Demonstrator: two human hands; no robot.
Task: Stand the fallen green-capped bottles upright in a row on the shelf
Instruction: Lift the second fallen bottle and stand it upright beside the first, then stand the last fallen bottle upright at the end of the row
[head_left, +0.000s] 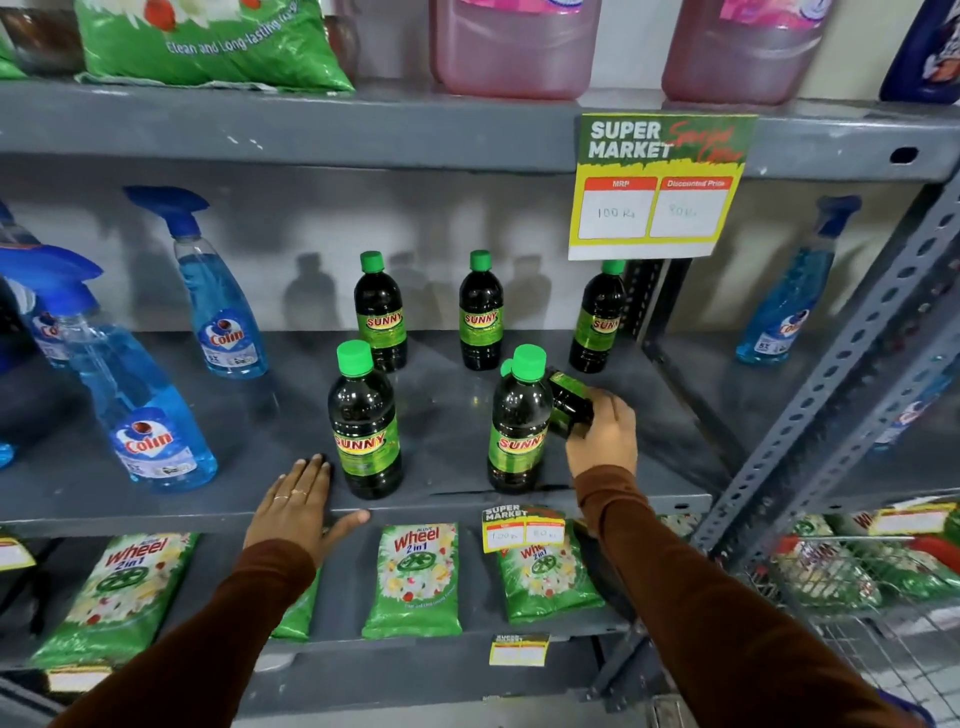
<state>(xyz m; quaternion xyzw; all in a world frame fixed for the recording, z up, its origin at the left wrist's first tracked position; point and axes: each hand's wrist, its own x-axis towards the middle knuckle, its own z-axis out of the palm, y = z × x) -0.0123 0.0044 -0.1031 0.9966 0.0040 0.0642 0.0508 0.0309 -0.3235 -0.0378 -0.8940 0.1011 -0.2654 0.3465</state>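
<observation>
**Five bottles up, one down in the right hand**

Six green-capped bottles on the middle shelf. Three stand in a back row: back-left bottle, back-middle bottle, back-right bottle, the last partly behind the price sign. Two stand nearer the front edge: front-left bottle & front-right bottle. The sixth, the fallen bottle, lies tilted just behind the front-right one, mostly hidden, cap end prob. pointing left.

Right hand has fingers wrapped round the base end of the fallen bottle. Left hand lies flat on the shelf edge, fingers spread and holding nothing, just left of the front-left bottle.

Blue spray bottles: three clear on the left, e.g., one far right. Three pink jugs on the shelf above; three full green detergent packs below, e.g.
</observation>
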